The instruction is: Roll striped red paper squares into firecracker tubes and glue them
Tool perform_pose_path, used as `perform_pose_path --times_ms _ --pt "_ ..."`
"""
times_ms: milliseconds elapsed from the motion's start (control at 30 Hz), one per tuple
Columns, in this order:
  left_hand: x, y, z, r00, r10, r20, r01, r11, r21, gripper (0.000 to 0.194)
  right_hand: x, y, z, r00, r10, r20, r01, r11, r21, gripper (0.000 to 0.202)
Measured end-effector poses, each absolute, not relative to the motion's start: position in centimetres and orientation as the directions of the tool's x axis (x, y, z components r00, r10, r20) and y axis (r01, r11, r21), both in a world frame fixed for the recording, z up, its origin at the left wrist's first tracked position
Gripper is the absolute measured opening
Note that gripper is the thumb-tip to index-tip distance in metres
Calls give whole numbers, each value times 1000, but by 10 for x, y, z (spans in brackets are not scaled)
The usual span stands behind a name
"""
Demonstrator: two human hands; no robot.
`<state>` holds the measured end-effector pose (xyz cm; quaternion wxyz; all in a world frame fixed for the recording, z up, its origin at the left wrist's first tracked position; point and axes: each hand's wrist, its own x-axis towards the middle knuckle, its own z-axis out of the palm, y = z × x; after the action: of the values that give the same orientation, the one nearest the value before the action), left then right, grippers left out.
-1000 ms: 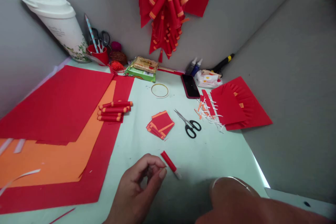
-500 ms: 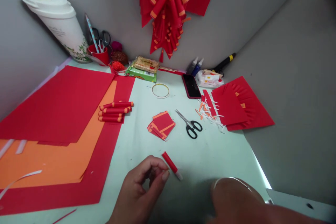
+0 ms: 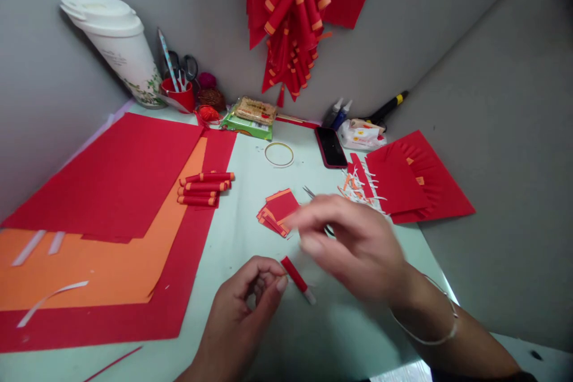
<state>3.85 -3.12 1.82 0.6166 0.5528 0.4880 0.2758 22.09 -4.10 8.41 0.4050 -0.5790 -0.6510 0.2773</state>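
Observation:
My left hand (image 3: 248,304) is closed in a pinch at the lower middle, thumb against forefinger; whatever it holds is too small to name. Just right of its fingertips lies a slim tube (image 3: 295,277), red with a clear end. My right hand (image 3: 353,245), blurred by motion, hovers over the table with thumb and forefinger apart, and I see nothing between them. Its fingertips are at the right edge of a small pile of red cards with orange strips (image 3: 282,206). Beneath this hand, the scissors (image 3: 308,191) are mostly hidden.
Large red (image 3: 111,173) and orange sheets (image 3: 120,268) cover the left side, with rolled red paper tubes (image 3: 208,187) beside them. A tape ring (image 3: 279,155), a phone (image 3: 331,148) and paper scraps (image 3: 358,185) lie farther back. A white cup (image 3: 120,54) stands back left.
My right hand has swung in from the lower right to the card pile, now covering most of the scissors. The left hand keeps its pinch. The whole view has shifted slightly.

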Motion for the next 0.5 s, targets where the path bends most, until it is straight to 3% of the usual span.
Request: perform_pose_path --times_ms 100,233,367,500 --pt "37 -32 14 411 865 -289 213 217 953 17 239 -18 47 -86 965 249 717 233 -656 31" --pt "38 -31 12 425 850 -310 253 217 943 20 252 1 -6 -151 971 185 831 226 -508 58" --pt "39 -28 16 439 838 -325 289 211 934 23 254 9 -25 -205 973 102 841 229 -490 70" --pt "40 -24 20 414 851 -322 309 201 929 23 257 11 -29 -221 969 115 838 249 -486 70"
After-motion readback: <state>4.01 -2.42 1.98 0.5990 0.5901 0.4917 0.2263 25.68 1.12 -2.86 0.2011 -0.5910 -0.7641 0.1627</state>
